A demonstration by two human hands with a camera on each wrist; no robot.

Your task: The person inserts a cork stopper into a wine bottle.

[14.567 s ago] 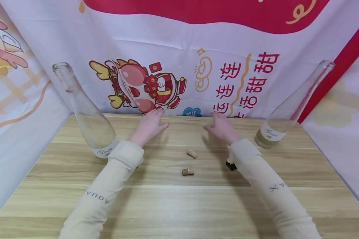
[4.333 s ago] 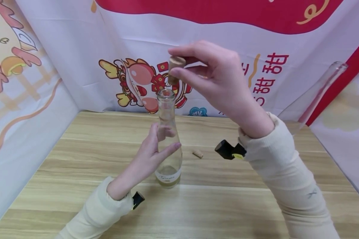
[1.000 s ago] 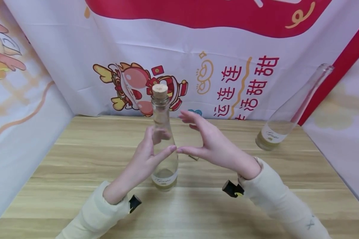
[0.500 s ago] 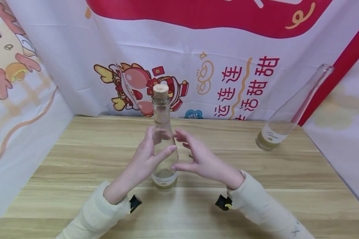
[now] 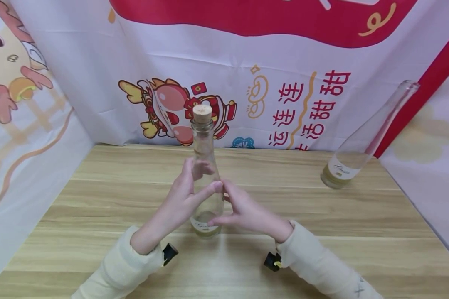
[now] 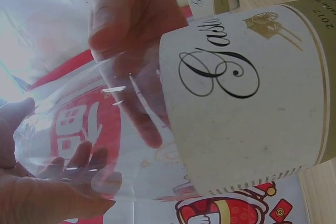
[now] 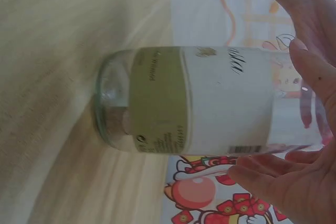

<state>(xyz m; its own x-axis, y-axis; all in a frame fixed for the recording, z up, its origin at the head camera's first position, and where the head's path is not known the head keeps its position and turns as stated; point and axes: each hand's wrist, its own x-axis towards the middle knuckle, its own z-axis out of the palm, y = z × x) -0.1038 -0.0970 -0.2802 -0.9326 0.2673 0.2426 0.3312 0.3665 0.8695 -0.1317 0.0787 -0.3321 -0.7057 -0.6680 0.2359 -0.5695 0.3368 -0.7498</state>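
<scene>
A clear glass wine bottle (image 5: 207,197) stands upright on the table, a cork (image 5: 202,113) seated in its mouth and sticking up above the rim. My left hand (image 5: 183,203) holds the bottle's body from the left, thumb in front and fingers behind. Lower down, my right hand (image 5: 247,209) is curved round the other side, its thumb over the label and its fingers behind the glass. In the right wrist view, a brown cork (image 7: 116,119) shows through the glass near the base; the head view hides it behind the right hand and bottle.
Another clear wine bottle (image 5: 346,166), without a cork, stands at the back right of the wooden table (image 5: 134,274). Printed cloth walls (image 5: 164,45) rise along the back and both sides.
Over the last second my right hand has moved down and left to the bottle's lower body. Earlier it held the cork above the mouth; now the cork sits there. My left hand stays put.
</scene>
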